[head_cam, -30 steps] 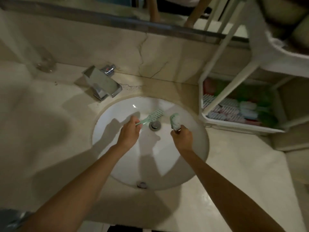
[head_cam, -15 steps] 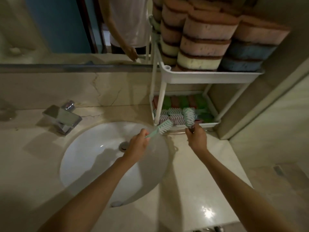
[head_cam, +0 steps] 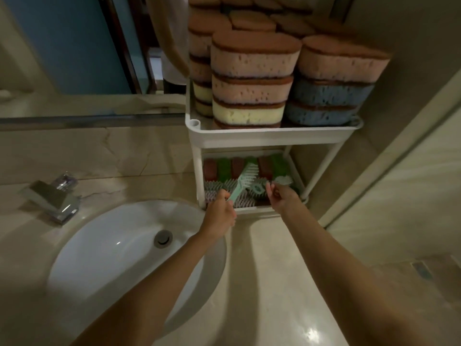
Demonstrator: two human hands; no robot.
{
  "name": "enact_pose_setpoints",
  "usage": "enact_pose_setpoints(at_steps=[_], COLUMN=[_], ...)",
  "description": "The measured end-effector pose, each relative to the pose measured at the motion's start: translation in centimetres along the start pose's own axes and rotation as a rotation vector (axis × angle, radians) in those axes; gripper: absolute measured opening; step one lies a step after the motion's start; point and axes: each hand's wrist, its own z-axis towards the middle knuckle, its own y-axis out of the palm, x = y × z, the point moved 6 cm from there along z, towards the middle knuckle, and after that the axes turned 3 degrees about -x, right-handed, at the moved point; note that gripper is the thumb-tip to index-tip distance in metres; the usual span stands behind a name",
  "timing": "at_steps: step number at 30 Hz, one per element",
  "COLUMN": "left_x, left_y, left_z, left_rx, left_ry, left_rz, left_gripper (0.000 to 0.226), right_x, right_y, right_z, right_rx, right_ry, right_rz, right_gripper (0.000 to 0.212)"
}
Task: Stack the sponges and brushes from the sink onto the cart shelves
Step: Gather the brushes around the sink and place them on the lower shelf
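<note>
Lifted out of the sink [head_cam: 99,258] at eight o'clock within the last second and brought to the cart [head_cam: 274,139]. Grips, with the left hand [head_cam: 219,216], the handle of the mint brush [head_cam: 243,181], pale bristles tilted over the lower shelf [head_cam: 254,210] at two o'clock from the sink, not yet laid down. Holds the right hand [head_cam: 282,198] at three o'clock of the left, by the second brush [head_cam: 283,179], white-tufted, seemingly settled among the shelved brushes [head_cam: 217,187]; pinching or releasing, cannot tell. Means both nearly stowed.

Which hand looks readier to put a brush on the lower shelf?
Left, I would say. The left hand grips the brush by its handle, head over the lower shelf. The right hand is at the shelf too, but whether it holds anything is unclear.
</note>
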Motion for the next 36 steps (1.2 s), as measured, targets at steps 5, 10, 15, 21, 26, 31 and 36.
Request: enact_pose_setpoints(at_steps=[5, 10, 15, 21, 26, 31, 36], left_x=[0.4, 0.2, -0.2, 0.0, 1.5, 3.0, 4.6], left_y=[0.5, 0.9, 1.1, 0.7, 0.6, 2.3, 5.1], left_z=[1.7, 3.0, 3.6, 3.8, 4.3, 6.0, 7.4], left_rx=[0.055, 0.089, 0.109, 0.125, 0.117, 0.058, -0.070], left_ry=[0.000, -0.005, -0.039, -0.014, 0.057, 0.010, -0.072], left_rz=[-0.041, 0.027, -0.007, 0.031, 0.020, 0.067, 0.171], left_gripper=[0.011, 0.007, 0.008, 0.023, 0.014, 0.022, 0.027], right_x=[-0.4, -0.8, -0.9, -1.8, -3.1, -3.1, -3.2], right_y=[1.5, 0.9, 0.3, 0.3, -0.4, -3.3, -4.2], right_z=[2.2, 3.6, 4.5, 3.8, 0.9, -0.8, -1.2], right_rx=[-0.046, -0.031, -0.077, -0.028, 0.004, 0.150, 0.220], right_ry=[0.036, 0.066, 0.073, -0.005, -0.074, -0.276, -0.440], right_rz=[0.191, 0.229, 0.062, -0.139, -0.236, -0.463, -0.797], right_gripper=[0.027, 0.042, 0.038, 0.042, 0.038, 0.024, 0.027])
